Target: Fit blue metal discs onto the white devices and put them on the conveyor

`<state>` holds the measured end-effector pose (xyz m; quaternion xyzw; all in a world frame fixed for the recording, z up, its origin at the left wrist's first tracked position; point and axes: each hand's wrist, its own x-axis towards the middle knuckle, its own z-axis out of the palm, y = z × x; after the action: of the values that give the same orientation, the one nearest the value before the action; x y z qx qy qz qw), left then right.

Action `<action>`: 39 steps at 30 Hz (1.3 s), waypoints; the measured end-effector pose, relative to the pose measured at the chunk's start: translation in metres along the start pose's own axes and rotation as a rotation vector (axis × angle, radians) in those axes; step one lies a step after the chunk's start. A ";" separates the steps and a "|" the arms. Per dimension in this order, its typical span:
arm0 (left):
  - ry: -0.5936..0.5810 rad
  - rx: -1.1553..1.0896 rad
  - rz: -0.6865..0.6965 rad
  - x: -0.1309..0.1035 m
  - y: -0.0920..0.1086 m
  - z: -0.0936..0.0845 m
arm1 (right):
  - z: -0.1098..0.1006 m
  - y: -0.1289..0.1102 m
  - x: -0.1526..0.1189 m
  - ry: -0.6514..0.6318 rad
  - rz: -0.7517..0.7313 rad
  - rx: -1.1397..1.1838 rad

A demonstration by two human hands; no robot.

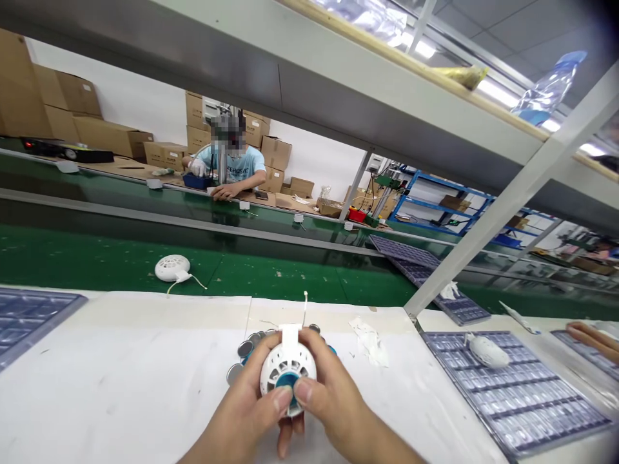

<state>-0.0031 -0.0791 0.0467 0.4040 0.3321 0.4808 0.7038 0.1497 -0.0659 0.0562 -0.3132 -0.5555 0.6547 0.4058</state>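
A white round vented fan housing (269, 372) with a blue centre (287, 379) is held between both hands above the white worktop. My left hand (249, 406) wraps its left side, and my right hand (336, 396) wraps the right. Both thumbs press on the blue centre, side by side. A white tab (290, 335) stands up from the housing's far edge. Beyond it a thin white cable (305, 309) points away. Several small silver-faced round discs (245, 349), some with blue showing, lie behind the hands, partly hidden by them.
Another white housing (173, 268) with a cable rests on the green conveyor (271, 277). A third housing (489, 352) lies on a clear compartment tray (541, 406) at right. A slanted post (498, 193) supports the overhead shelf. Across the line sits a co-worker (246, 164); another person's hand (594, 339) shows far right.
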 end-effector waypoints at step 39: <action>0.090 -0.203 -0.012 -0.001 0.011 0.010 | 0.023 0.023 -0.002 0.126 -0.087 -0.140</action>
<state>0.0007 -0.0802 0.0616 0.3068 0.3155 0.5254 0.7282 0.1268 -0.0799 0.0379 -0.3571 -0.5862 0.5750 0.4452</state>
